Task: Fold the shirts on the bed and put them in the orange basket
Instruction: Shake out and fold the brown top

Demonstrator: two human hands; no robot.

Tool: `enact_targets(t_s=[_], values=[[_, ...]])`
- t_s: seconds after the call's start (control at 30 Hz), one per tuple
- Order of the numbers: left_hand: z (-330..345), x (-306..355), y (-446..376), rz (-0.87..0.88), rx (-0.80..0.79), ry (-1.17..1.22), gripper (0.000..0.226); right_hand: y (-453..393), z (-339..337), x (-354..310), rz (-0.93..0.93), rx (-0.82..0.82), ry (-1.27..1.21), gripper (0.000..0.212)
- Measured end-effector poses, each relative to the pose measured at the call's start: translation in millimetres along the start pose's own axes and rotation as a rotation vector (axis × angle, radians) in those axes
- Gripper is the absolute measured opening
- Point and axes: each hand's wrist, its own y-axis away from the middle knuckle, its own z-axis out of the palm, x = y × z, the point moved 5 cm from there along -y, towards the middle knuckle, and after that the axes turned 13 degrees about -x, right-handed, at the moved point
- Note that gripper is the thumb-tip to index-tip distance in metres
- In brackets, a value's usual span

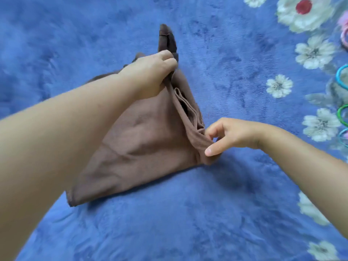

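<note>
One brown shirt, two hands pinching it, left hand, right hand, blue bedspread

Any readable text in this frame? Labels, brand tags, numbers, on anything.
None readable.
Brown shirt: no print, logo or tag showing; the left hand and right hand each hold its folded edge.
Blue blanket: white flower pattern only, no lettering.
Coloured rings at the right edge: cut off, no marking visible.

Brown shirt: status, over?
Left hand grips brown shirt at far edge. Right hand pinches near corner. Shirt half-folded on blue blanket. Nothing obstructing.
</note>
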Motion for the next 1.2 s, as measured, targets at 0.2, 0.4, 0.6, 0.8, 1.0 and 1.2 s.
enact_targets(t_s=[0.2,0.4,0.6,0.8,1.0,1.2], values=[[19.6,-55.2,85.5,0.092,0.21,0.033,0.021,-41.4,68.5,-51.6,0.032,0.182,0.327,0.03],[53.2,-119.1,165.6,0.247,0.198,-0.132,0.019,-115.3,155.7,-76.0,-0.023,0.523,0.787,0.027],[87.6,-176.3,202.6,0.354,0.197,-0.2,0.03,-186.8,216.0,-91.4,-0.234,0.785,0.983,0.016],[126.5,-213.2,207.0,0.307,0.129,-0.212,0.032,-225.0,236.3,-88.2,-0.19,0.844,1.129,0.017],[175.5,-238.6,213.0,-0.068,-0.197,-0.093,0.054,-236.4,237.2,-61.1,-0.126,0.616,1.344,0.019],[212.0,-206.4,245.6,0.278,0.391,-0.127,0.057,-167.6,206.5,-50.2,-0.291,0.708,1.321,0.032]])
